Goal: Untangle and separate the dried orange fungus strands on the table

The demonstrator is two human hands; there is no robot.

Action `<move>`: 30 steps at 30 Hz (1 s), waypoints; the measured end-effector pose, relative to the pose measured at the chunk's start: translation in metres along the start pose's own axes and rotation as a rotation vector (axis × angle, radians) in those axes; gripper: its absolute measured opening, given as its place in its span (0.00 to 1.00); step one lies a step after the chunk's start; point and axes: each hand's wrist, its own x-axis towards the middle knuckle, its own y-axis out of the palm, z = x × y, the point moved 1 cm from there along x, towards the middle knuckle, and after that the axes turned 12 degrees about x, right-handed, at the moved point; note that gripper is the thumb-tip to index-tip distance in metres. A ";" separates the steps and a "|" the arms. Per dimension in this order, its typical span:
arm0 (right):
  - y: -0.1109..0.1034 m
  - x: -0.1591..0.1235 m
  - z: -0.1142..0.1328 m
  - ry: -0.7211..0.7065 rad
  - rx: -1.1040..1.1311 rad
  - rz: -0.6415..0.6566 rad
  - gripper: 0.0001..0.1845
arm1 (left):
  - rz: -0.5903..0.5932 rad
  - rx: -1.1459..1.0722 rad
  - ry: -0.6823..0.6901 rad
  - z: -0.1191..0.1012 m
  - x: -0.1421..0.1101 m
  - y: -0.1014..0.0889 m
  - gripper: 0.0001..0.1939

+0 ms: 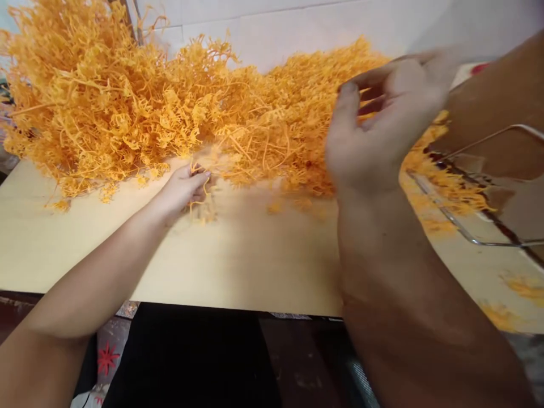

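Observation:
My left hand (191,184) is low over the table at the front of the pile, fingers closed on a thin orange plastic sprig (207,187). Strands of this sprig hang below the fingers, smeared by motion. Raised over the right part of the heap is my right hand (378,122), loosely curled and blurred. Gaps show between its thumb and fingers, and I see nothing held there. Behind both hands spreads a large heap of orange plastic sprigs (123,107), with thin stems and frilly tips.
A pale tabletop (255,255) lies under the heap, against a white wall (272,28). At right are a bent metal wire frame (471,241) and another person's bare limb (497,102). Loose orange pieces (501,314) lie at the lower right. A red star-shaped piece (107,358) shows below the table.

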 end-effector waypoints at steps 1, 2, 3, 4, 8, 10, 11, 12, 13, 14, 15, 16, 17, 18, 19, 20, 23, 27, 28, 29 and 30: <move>0.003 -0.004 0.014 -0.023 0.101 0.007 0.10 | 0.006 -0.058 -0.017 -0.001 0.001 -0.004 0.07; 0.006 -0.008 0.029 -0.049 0.194 0.039 0.09 | 0.012 -0.100 -0.025 -0.002 0.001 -0.007 0.08; 0.009 -0.011 0.043 -0.076 0.267 0.081 0.09 | 0.016 -0.132 -0.031 -0.003 0.002 -0.011 0.08; 0.012 -0.015 0.055 -0.105 0.322 0.139 0.10 | 0.022 -0.157 -0.035 -0.003 0.002 -0.013 0.09; 0.023 -0.022 0.070 -0.127 0.419 0.402 0.09 | 0.076 -0.230 -0.002 -0.003 0.002 -0.021 0.08; 0.030 -0.024 0.060 -0.093 0.388 0.503 0.15 | 0.069 -0.252 0.024 -0.004 0.002 -0.026 0.08; 0.033 -0.025 0.053 -0.078 0.356 0.537 0.17 | 0.049 -0.255 0.034 -0.005 0.002 -0.028 0.08; 0.036 -0.026 0.046 -0.066 0.314 0.563 0.19 | 0.020 -0.252 0.043 -0.006 0.002 -0.031 0.08; 0.039 -0.027 0.040 -0.057 0.271 0.580 0.19 | -0.014 -0.240 0.048 -0.007 0.002 -0.034 0.08; 0.042 -0.028 0.035 -0.048 0.231 0.582 0.18 | -0.055 -0.219 0.052 -0.008 0.002 -0.038 0.09; 0.043 -0.028 0.032 -0.040 0.201 0.573 0.15 | -0.094 -0.193 0.054 -0.009 0.002 -0.041 0.09; 0.045 -0.028 0.030 -0.031 0.189 0.558 0.11 | -0.126 -0.167 0.055 -0.009 0.003 -0.044 0.09; 0.045 -0.027 0.029 -0.023 0.195 0.537 0.08 | -0.151 -0.147 0.058 -0.010 0.003 -0.047 0.10; 0.045 -0.027 0.029 -0.014 0.217 0.513 0.05 | -0.169 -0.135 0.061 -0.011 0.003 -0.050 0.10; 0.045 -0.026 0.030 -0.006 0.246 0.486 0.05 | -0.179 -0.133 0.064 -0.011 0.004 -0.052 0.11; 0.044 -0.025 0.031 0.001 0.276 0.459 0.05 | -0.184 -0.141 0.064 -0.012 0.003 -0.053 0.10; 0.041 -0.024 0.036 0.002 0.309 0.393 0.05 | -0.182 -0.171 0.033 -0.012 0.003 -0.055 0.09; 0.037 -0.025 0.045 -0.029 0.294 0.373 0.06 | -0.131 -0.185 0.011 -0.010 0.002 -0.054 0.09; 0.037 -0.026 0.048 -0.043 0.303 0.396 0.07 | -0.120 -0.191 0.011 -0.009 0.002 -0.054 0.09; 0.038 -0.028 0.050 -0.058 0.313 0.432 0.08 | -0.111 -0.195 0.010 -0.009 0.002 -0.053 0.09; 0.040 -0.030 0.052 -0.070 0.322 0.471 0.09 | -0.101 -0.194 0.006 -0.009 0.002 -0.053 0.09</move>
